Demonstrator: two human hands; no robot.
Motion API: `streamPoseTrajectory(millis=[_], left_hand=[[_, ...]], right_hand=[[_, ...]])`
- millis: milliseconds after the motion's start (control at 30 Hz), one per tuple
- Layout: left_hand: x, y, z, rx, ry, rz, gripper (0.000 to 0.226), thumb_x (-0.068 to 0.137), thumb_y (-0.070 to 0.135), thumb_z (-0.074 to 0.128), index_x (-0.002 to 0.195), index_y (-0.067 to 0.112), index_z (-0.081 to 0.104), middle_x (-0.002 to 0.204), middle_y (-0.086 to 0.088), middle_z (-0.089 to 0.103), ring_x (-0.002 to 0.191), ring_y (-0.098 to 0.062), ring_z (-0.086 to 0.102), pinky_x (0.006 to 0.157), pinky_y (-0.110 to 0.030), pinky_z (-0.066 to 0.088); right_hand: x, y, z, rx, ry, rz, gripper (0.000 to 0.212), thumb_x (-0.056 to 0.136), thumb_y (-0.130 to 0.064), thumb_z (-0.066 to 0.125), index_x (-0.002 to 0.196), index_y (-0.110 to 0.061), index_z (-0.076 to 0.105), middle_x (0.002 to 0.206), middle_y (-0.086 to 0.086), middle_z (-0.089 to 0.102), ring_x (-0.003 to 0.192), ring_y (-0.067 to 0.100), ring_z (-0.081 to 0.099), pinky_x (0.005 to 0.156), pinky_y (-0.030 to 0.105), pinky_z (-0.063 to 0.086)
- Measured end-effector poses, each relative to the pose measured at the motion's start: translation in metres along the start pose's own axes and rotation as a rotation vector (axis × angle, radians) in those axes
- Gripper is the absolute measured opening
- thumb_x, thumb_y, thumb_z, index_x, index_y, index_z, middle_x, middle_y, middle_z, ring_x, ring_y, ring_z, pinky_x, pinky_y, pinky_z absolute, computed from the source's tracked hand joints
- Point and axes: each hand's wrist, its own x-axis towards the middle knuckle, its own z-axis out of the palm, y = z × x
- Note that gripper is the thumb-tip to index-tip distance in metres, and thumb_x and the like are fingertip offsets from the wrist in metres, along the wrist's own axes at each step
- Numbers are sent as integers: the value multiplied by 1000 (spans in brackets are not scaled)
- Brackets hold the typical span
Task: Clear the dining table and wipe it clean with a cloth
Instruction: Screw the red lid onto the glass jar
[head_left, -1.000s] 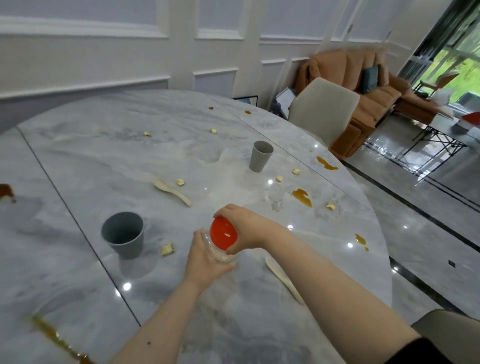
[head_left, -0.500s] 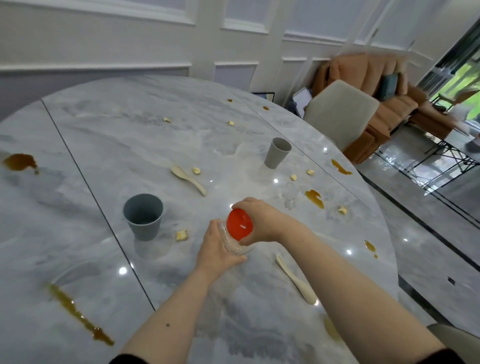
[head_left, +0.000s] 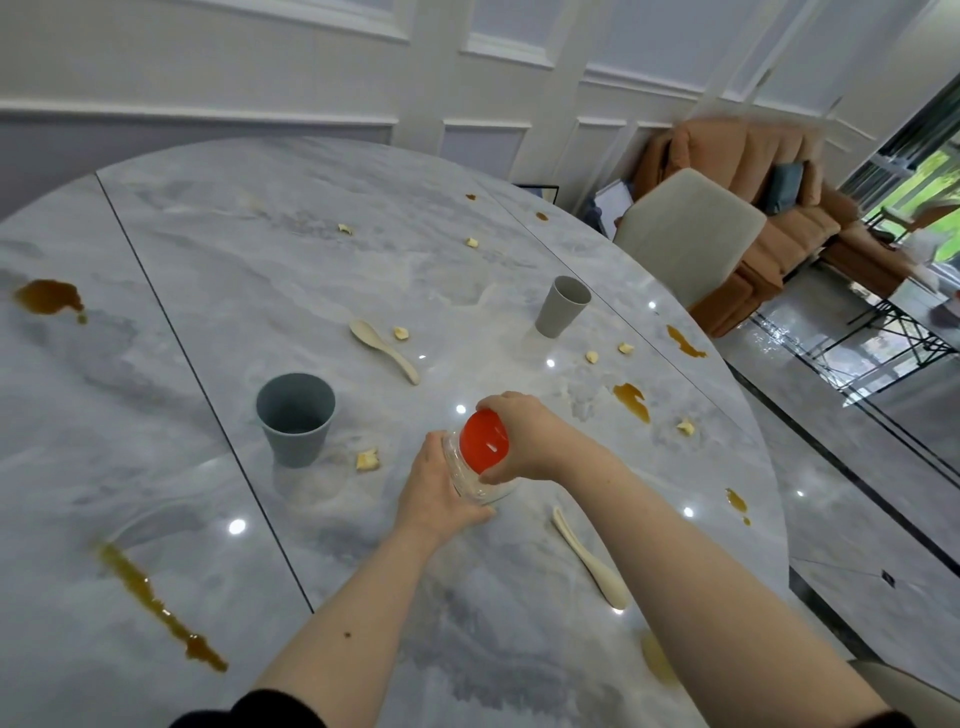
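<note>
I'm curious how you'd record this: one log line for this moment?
left hand: holds clear jar | right hand: grips red lid | table: cups, spoons, spills remain

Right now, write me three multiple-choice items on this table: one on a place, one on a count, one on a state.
1. Where does the blue-grey cup stand?
A. on the person's left of the jar
B. behind the chair
C. on the floor

2. How many spoons lie on the table?
A. none
B. two
C. five

3. What is the right hand doing?
A. resting flat on the table
B. gripping the red lid
C. lifting a spoon

Answers: 1 A, the cup is left of the jar that the left hand holds. 2 B, the far spoon and the near spoon. 3 B, the fingers curl over the lid.
</note>
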Motion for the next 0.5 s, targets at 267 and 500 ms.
streamPoseTrajectory(millis=[267, 500], left_hand=[[1, -1, -1, 38, -7, 11, 93, 34, 47, 85, 109, 29, 32, 108, 10, 49, 100, -13, 53, 78, -39, 53], [0, -1, -1, 23, 0, 10, 90, 34, 46, 83, 107, 30, 33, 107, 9, 50, 99, -13, 54, 78, -39, 53]], right_hand=[[-1, 4, -5, -28, -30, -102, 83, 65, -23, 83, 136, -25, 40, 135, -4, 46, 124, 17, 42, 94, 29, 44], [3, 0, -7, -99, -58, -86, 83, 67, -28, 81, 139, -22, 40, 134, 0, 47, 125, 20, 43, 98, 34, 45]])
